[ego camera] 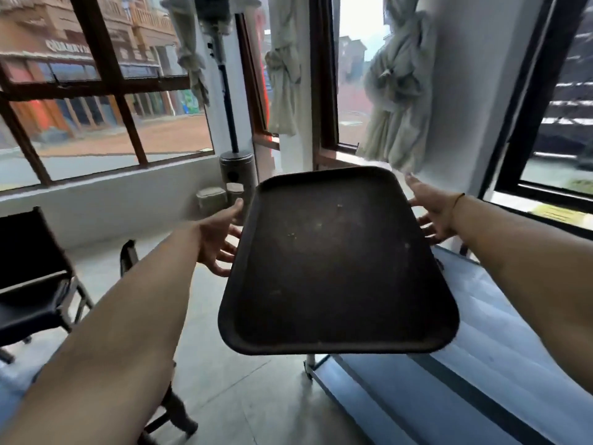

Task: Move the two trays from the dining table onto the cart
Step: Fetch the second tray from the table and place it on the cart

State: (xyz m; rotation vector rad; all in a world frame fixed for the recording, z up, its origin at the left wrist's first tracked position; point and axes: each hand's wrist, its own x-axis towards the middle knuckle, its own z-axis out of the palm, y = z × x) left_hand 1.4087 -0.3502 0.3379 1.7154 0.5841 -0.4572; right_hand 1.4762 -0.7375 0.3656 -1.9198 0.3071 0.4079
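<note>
One dark brown tray (337,264) with nothing on it hangs tilted in the air in front of me, over the left end of the steel cart (481,332). My left hand (218,239) is at its left rim, thumb up and fingers spread under the edge. At the right rim is my right hand (431,213), fingers spread against and beneath the edge. Both hands carry the tray between them. No second tray and no dining table are in view.
A black chair (35,284) stands at the left, another chair back (128,255) beside my left forearm. A patio heater (237,168) and small bins (211,197) stand by the far wall. Windows with knotted curtains (398,101) ring the room.
</note>
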